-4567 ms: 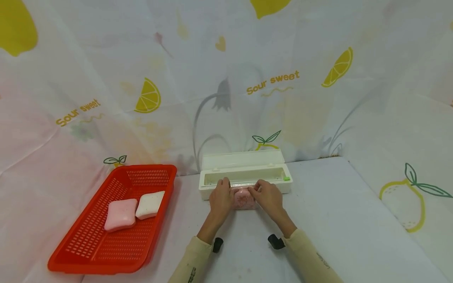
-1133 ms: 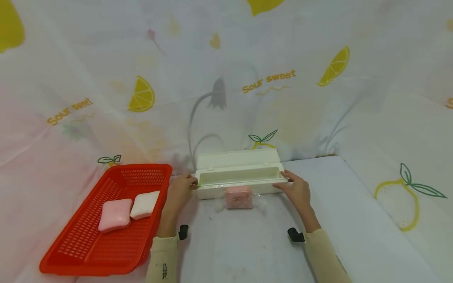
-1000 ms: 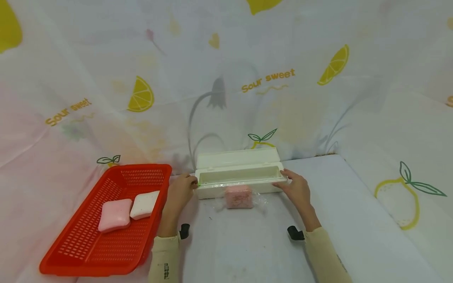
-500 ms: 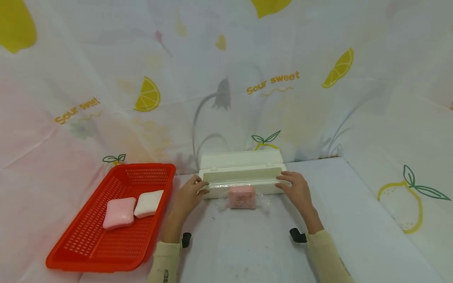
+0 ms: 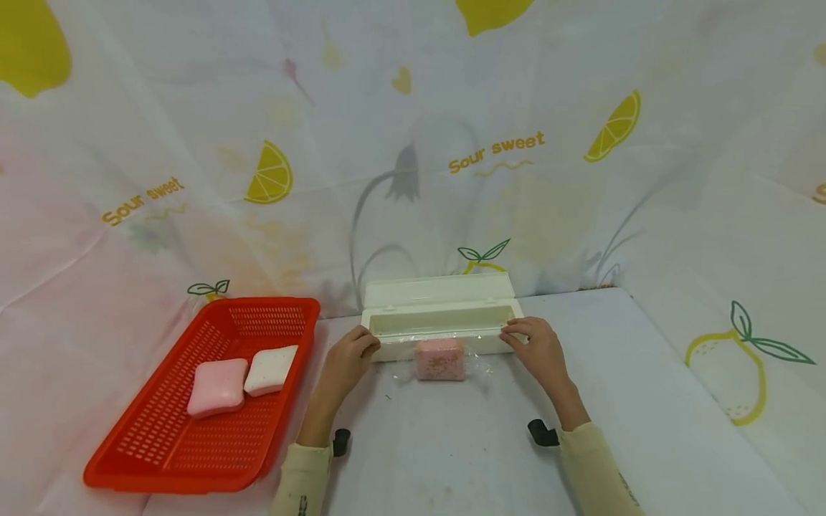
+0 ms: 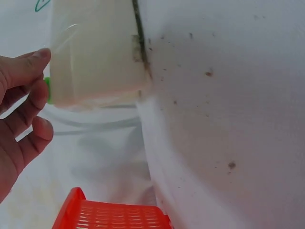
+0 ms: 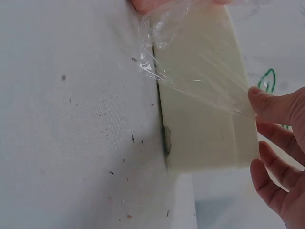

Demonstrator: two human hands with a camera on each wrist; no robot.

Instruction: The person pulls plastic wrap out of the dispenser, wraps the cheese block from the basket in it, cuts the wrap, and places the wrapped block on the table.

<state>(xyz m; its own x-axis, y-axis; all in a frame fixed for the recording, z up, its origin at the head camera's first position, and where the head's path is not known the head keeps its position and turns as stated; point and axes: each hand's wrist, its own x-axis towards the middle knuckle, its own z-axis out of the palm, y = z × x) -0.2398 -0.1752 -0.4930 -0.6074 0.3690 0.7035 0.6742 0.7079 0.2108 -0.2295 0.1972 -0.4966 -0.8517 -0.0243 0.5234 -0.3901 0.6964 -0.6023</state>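
A long white cling film dispenser [image 5: 445,345] stands on the table with its lid raised. Against its front leans a pink bar of soap [image 5: 440,360], with clear cling film [image 5: 477,367] around it and loose film at both sides. At the dispenser's left front corner, my left hand [image 5: 348,357] pinches the film edge beside the green cutter slider [image 6: 48,90]. Thumb and finger of my right hand [image 5: 537,351] pinch the film at the right front corner. In the right wrist view, the film stretches in creases towards that thumb.
To the left stands a red perforated basket [image 5: 181,481] with a pink soap bar [image 5: 218,387] and a white soap bar [image 5: 271,370] inside. A lemon-print cloth [image 5: 413,215] hangs behind the dispenser. Small dark specks lie on the white table [image 5: 439,444].
Both hands have gone from the soap to the dispenser's ends. The green slider has passed from the right end to the left. In the last half second, the fingers have closed on the film.
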